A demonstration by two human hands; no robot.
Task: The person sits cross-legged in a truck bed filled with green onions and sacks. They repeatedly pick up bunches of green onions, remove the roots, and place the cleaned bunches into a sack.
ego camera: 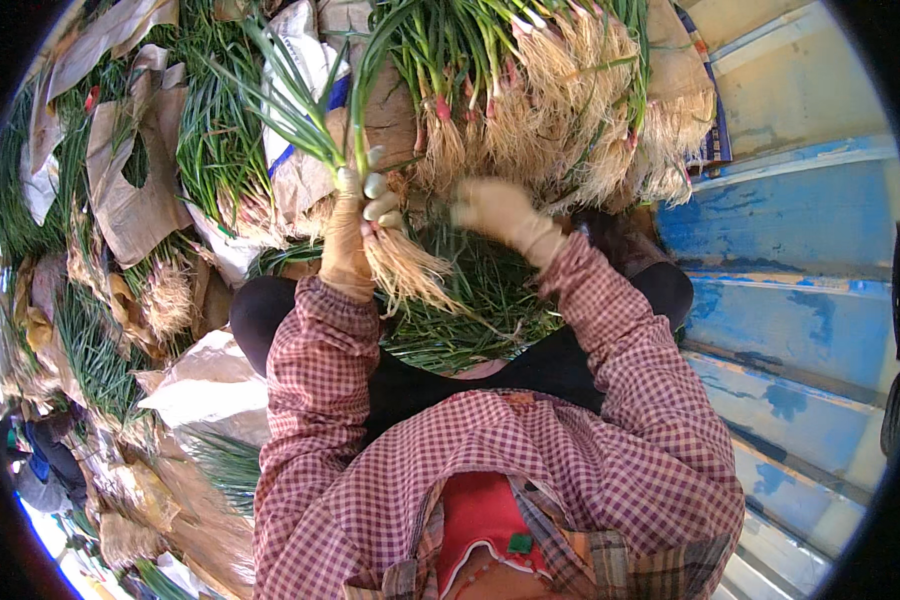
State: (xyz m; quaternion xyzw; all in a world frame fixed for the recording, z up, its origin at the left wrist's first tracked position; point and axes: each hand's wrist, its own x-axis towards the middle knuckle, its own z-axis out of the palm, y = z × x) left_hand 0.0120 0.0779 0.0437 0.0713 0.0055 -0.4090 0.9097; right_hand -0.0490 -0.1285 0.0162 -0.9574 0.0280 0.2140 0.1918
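Observation:
My left hand, in a pale glove, grips a small bunch of green onions. The green leaves point up and away from me, and the pale, stringy roots hang below the fingers towards my lap. To its right is my right hand, also gloved and blurred. Its fingers look curled, and I cannot tell whether anything is in them. Just beyond it lies a large pile of green onions with reddish bulbs and long roots turned towards me. Loose green leaves cover the ground between my knees.
Ribbed metal sheeting with blue paint runs along my right. More green onion bundles lie to the left among brown paper sheets and a white sack. Another person is partly visible at the far lower left.

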